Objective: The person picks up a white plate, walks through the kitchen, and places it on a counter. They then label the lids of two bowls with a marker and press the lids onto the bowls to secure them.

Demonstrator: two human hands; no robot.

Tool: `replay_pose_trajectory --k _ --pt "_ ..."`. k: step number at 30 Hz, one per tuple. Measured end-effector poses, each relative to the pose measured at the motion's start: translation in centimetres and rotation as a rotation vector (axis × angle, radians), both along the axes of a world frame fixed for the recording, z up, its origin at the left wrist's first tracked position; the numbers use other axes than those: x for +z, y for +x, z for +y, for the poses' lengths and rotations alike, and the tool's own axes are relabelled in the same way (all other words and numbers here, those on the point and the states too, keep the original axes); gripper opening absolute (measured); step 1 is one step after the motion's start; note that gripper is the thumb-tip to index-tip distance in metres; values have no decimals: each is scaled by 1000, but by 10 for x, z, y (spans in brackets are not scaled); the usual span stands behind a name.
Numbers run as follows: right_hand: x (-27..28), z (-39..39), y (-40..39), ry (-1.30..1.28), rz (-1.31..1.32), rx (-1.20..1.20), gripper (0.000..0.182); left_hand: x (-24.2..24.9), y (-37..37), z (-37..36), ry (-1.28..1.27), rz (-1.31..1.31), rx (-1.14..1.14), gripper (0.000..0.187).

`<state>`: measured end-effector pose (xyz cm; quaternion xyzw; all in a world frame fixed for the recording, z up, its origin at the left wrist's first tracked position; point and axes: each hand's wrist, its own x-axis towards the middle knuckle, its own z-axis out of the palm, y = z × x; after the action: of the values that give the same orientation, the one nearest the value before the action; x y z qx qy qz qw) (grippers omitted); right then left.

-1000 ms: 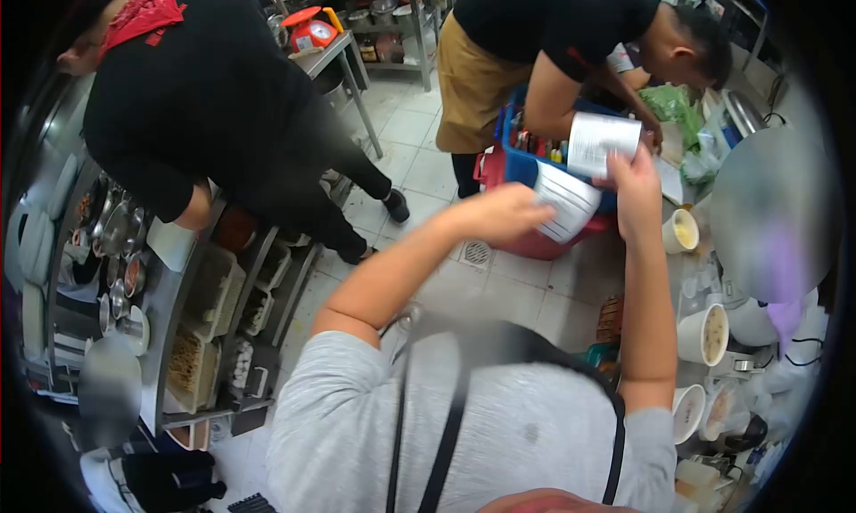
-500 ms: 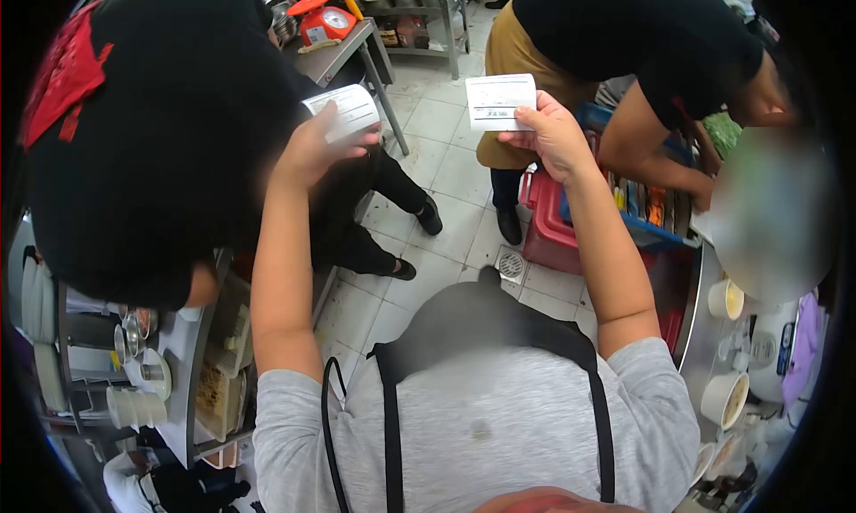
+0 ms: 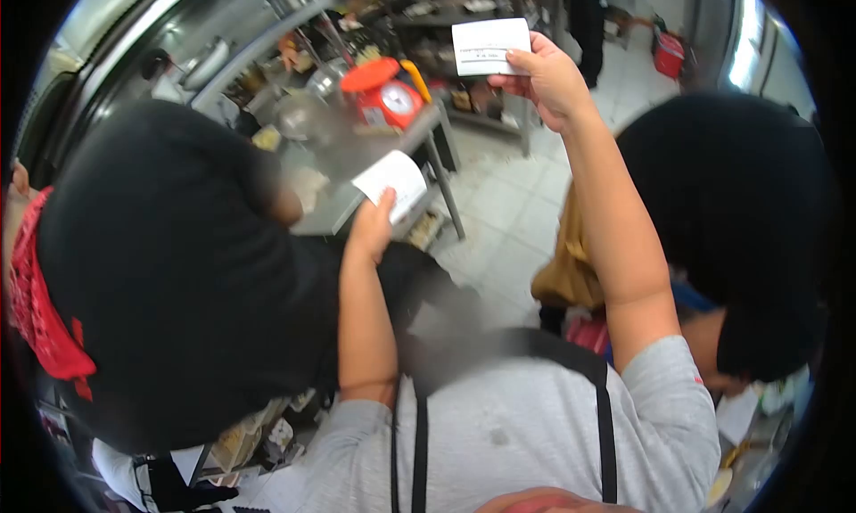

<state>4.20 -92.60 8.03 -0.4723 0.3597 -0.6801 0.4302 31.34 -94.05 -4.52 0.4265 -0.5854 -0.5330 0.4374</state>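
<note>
Two paper slips: left hand (image 3: 373,228) low (image 3: 392,183), right hand (image 3: 546,81) high (image 3: 489,47)

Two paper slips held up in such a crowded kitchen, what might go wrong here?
The right hand pinches its slip only at one edge, so it might slip free. The left hand holds the other slip right beside a person in black; a bump seems likely. A second co-worker crowds the raised arm.

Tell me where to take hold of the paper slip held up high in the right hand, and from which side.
Pinch the slip at its free left edge, coming from the left. The right hand already clamps its right edge between thumb and fingers, and the sheet stands flat towards the camera with the left corners clear. The left hand holds another slip.
</note>
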Motion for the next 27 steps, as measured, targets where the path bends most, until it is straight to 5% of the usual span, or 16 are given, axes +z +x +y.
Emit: replay_pose_trajectory --k 5,8,11,14,21,27 --pt "40 -87 -6 -70 158 41 19 -9 -6 -62 -191 -92 207 31" --pt "48 -119 -18 -69 227 8 21 12 -24 -97 -143 151 376 25" --pt "50 -150 -35 -83 298 -17 24 38 -21 -160 -415 231 625 19" --pt "50 -186 -57 -29 432 -70 26 105 -19 -231 -520 406 661 24" --pt "32 -315 -119 -57 601 -148 26 317 9 -404 -832 102 341 30" --pt "5 -392 -190 101 792 -275 24 382 60 -505 -639 160 589 30"
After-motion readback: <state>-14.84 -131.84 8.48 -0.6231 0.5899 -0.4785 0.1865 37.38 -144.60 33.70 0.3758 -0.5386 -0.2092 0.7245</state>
